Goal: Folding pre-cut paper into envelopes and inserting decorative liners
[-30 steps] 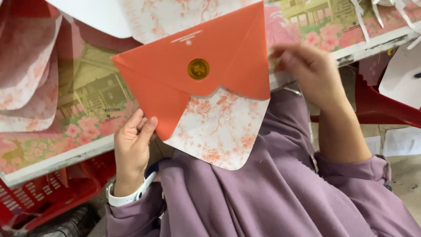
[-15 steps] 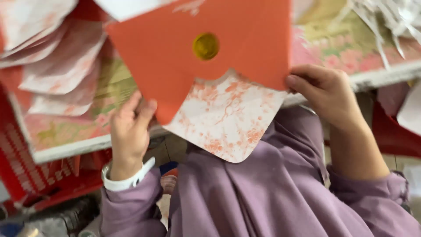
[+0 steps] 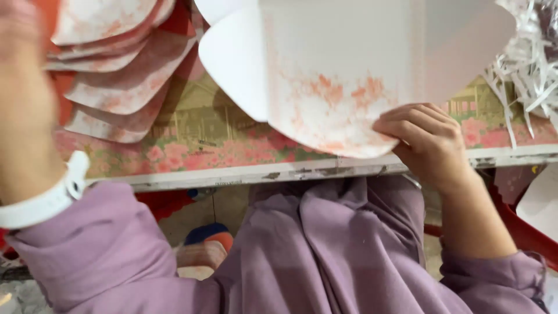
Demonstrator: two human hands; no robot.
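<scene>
My right hand (image 3: pixel 433 142) grips the lower right edge of a large envelope (image 3: pixel 343 75). The side facing me is white with faint orange blossom print, and its rounded flaps hang over the table edge. My left hand (image 3: pixel 23 110) is raised at the far left, blurred, wearing a white wristband, and nothing shows in it. Its fingers are cut off by the frame. Both arms wear purple sleeves.
A stack of rounded floral envelope flaps (image 3: pixel 110 64) lies at the upper left on the table (image 3: pixel 261 173), which has a pictured floral covering. White paper shreds (image 3: pixel 529 64) pile at the right. Red plastic furniture (image 3: pixel 523 227) stands below the table at the right.
The envelope has turned over from its orange sealed side to its white printed side and moved up and away. My left hand let go and rose to the left.
</scene>
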